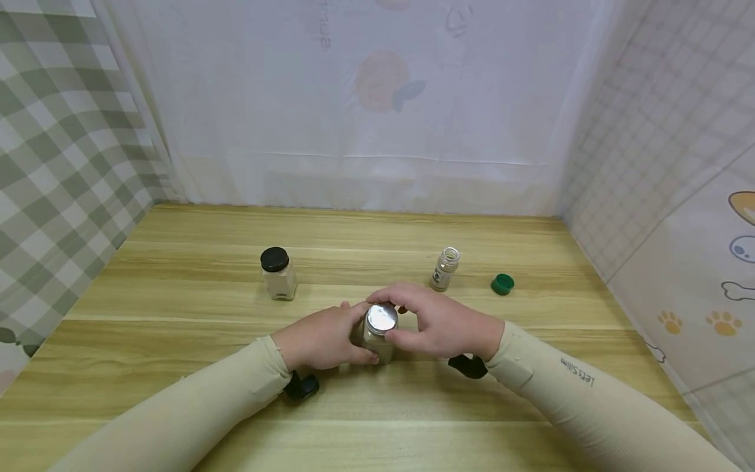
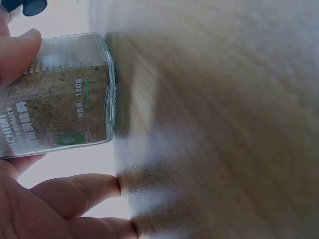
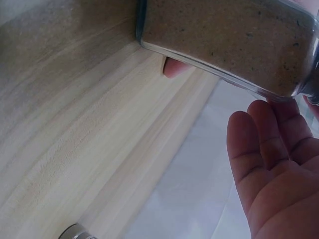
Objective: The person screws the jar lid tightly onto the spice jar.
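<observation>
A square glass jar of brown, speckled seasoning powder (image 1: pixel 382 351) stands on the wooden table between both hands. Its round top is shiny silver; whether that is a foil seal or a lid I cannot tell. My left hand (image 1: pixel 324 337) holds the jar's side, thumb in front, and in the left wrist view two lower fingertips (image 2: pixel 112 184) touch the table beside the jar (image 2: pixel 65 109). The right hand (image 1: pixel 439 321) grips around the silver top, thumb at the near side and index finger behind. In the right wrist view its other fingers (image 3: pixel 244 134) curve loosely near the jar's neck.
A black-lidded jar of pale powder (image 1: pixel 278 276) stands to the left. Behind the right hand is a small uncapped glass bottle (image 1: pixel 444 270), with a green cap (image 1: pixel 503 284) lying right of it. Cloth-covered walls border the wooden table (image 1: pixel 366 236).
</observation>
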The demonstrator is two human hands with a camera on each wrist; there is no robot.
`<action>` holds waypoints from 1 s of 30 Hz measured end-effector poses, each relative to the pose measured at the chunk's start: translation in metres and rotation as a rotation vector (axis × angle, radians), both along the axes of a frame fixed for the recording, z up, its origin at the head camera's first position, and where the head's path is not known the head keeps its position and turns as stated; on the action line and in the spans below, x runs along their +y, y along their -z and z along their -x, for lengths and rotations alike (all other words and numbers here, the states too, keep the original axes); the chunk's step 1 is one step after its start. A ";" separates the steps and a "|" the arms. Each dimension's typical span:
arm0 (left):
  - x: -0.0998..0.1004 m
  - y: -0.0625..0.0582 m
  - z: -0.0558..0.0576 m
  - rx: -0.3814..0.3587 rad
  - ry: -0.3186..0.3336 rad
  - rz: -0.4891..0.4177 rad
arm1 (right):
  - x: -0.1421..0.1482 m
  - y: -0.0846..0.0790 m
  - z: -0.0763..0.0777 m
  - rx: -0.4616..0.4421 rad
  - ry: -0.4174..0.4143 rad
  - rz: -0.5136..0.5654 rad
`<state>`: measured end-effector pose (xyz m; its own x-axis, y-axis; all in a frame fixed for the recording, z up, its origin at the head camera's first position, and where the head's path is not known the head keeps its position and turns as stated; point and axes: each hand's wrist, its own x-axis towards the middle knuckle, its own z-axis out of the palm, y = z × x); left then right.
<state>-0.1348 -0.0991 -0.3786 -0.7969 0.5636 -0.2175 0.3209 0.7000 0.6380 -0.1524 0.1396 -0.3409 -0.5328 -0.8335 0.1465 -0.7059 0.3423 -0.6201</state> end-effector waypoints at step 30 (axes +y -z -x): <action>0.000 0.000 0.000 0.004 0.016 -0.019 | 0.000 -0.001 -0.001 0.016 0.021 -0.033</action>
